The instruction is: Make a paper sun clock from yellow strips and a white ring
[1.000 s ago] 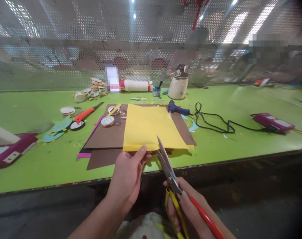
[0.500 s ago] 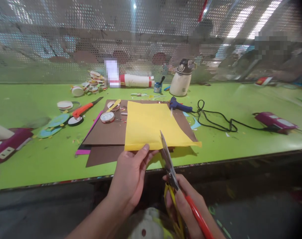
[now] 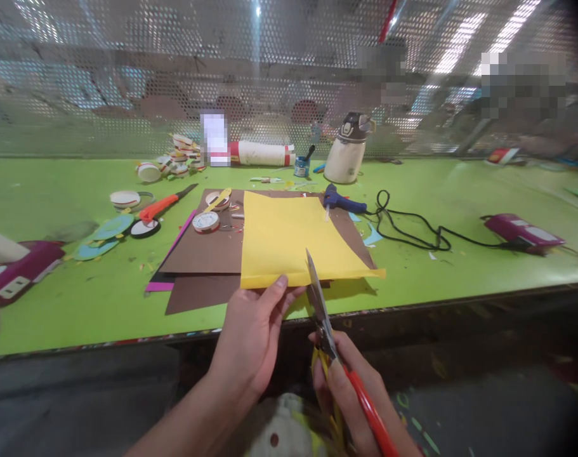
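My left hand (image 3: 253, 327) pinches the near edge of a yellow sheet (image 3: 289, 235), thumb on top and fingers beneath. That near edge is folded into a narrow strip, whose right end sticks out past the sheet. In my right hand (image 3: 353, 387) is a pair of scissors (image 3: 324, 317) with red on the handle, pointing away from me. One blade lies over the sheet's near edge, just right of my left fingers; the other seems to be under it, mostly hidden. A looped yellow strip (image 3: 337, 412) hangs at my right hand, partly covered by the fingers.
Brown sheets (image 3: 198, 254) lie under the yellow one on the green table (image 3: 460, 190). A blue glue gun (image 3: 343, 201) has its cord running right to a purple power strip (image 3: 524, 231). An orange-handled cutter (image 3: 162, 206) and round pieces (image 3: 112, 227) lie left; a bottle (image 3: 346, 155) stands behind.
My right hand and the scissors' handle have shifted slightly left. The blades keep nearly the same place at the sheet's edge, and my left hand still holds the sheet.
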Tool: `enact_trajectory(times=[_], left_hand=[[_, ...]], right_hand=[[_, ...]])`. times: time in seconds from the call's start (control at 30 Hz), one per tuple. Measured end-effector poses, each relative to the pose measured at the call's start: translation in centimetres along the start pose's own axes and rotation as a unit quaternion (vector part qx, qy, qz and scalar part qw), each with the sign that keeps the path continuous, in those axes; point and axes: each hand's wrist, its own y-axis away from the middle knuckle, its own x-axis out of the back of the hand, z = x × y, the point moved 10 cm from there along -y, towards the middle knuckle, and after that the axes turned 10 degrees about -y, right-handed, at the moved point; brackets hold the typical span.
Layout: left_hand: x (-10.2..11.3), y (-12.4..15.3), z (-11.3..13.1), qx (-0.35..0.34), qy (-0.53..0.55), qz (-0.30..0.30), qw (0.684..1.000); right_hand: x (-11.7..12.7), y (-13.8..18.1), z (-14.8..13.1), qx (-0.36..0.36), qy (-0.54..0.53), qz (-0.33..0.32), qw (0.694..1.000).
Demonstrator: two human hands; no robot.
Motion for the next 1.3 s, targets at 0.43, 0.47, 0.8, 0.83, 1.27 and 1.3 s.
enact_trajectory(times=[0.43,0.47,0.8,0.83,1.27,1.3], left_hand=[[-0.1,0.0,0.0,0.002,-0.002,0.008,1.0],[-0.1,0.0,0.0,0.003,-0.002,0.008,1.0],[-0.1,0.0,-0.1,-0.002,0.009,0.0,1.0],[-0.1,0.0,-0.1,-0.003,0.009,0.0,1.0],[1.0,-0.2,0.9,-0.009,-0.036,0.012,0.999],[1.3,-0.2,1.3,-0.017,-0.047,0.013,0.999]], right_hand=[[0.2,-0.2,0.4,0.003,-0.019,0.023,1.0],[0.2,-0.2,0.6,-0.002,-0.021,0.023,0.999],[0.0,-0.2,0.8,0.005,-0.033,0.04,0.999],[0.0,-0.2,0.8,0.004,-0.029,0.043,0.999],[-1.0,-0.1,1.2,-0.073,-0.126,-0.029,0.989],[-1.3,0.0,1.0,-0.095,-0.147,-0.053,0.983]])
